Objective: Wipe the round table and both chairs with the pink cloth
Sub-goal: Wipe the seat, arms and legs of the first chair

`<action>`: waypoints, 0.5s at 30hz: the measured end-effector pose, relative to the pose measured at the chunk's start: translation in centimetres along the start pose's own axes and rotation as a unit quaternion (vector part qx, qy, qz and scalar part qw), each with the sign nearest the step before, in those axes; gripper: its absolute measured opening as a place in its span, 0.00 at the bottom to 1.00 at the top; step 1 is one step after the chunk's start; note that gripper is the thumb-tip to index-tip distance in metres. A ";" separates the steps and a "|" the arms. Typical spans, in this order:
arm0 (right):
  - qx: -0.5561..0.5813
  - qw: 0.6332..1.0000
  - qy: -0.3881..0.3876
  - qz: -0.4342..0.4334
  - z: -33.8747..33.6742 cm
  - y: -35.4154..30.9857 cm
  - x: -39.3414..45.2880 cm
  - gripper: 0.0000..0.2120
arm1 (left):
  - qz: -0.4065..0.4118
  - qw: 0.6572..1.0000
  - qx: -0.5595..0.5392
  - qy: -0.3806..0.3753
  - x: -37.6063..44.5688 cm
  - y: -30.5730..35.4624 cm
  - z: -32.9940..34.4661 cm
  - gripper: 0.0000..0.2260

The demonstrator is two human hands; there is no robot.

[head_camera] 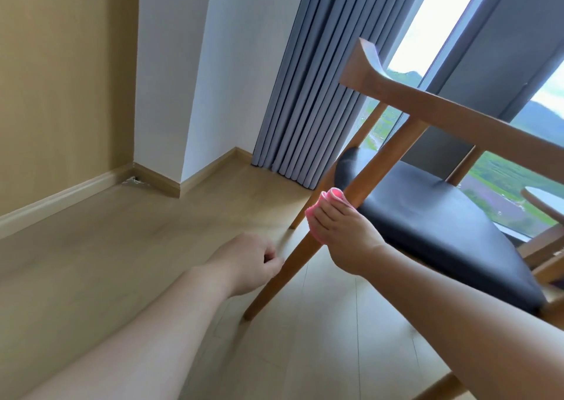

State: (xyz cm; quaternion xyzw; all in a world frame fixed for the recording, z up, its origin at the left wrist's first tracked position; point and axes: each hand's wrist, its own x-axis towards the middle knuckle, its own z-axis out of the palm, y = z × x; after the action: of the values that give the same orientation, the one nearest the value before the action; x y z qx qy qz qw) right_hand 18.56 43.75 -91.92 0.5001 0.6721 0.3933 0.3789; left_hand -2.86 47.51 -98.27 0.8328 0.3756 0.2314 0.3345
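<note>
Head view, chair-wiping step: at frame centre my right hand [341, 235] grips the cloth [328, 206] wrapped around the chair [427, 216] leg, my left hand [250, 262] hangs loosely curled, holding nothing, and next I should slide downward.

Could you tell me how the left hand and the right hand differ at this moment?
The right hand grips the pink cloth against the chair leg; the left hand holds nothing. The right hand is wrapped round the leg just below the black seat, while the left hand hangs lower beside the leg, fingers loosely curled. Both arms are bare and reach forward.
</note>
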 end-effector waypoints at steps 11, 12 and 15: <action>0.036 0.999 0.009 0.029 -2.8 9.4 -2.5 0.27 | 0.008 1.000 -0.027 -0.001 1.4 3.5 1.3 0.17; 0.034 0.999 0.008 0.036 -3.4 10.4 -2.7 0.27 | 0.014 1.000 -0.027 0.006 1.5 3.8 1.3 0.17; 0.033 0.997 -0.004 0.066 -5.0 13.0 -3.0 0.27 | 0.036 0.999 -0.025 0.020 1.8 4.7 1.2 0.17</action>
State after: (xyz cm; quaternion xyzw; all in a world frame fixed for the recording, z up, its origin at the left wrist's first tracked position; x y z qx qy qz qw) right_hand 19.56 42.56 -77.74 0.5576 0.6482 0.3930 0.3382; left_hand 1.22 46.14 -95.42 0.8325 0.3461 0.2688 0.3389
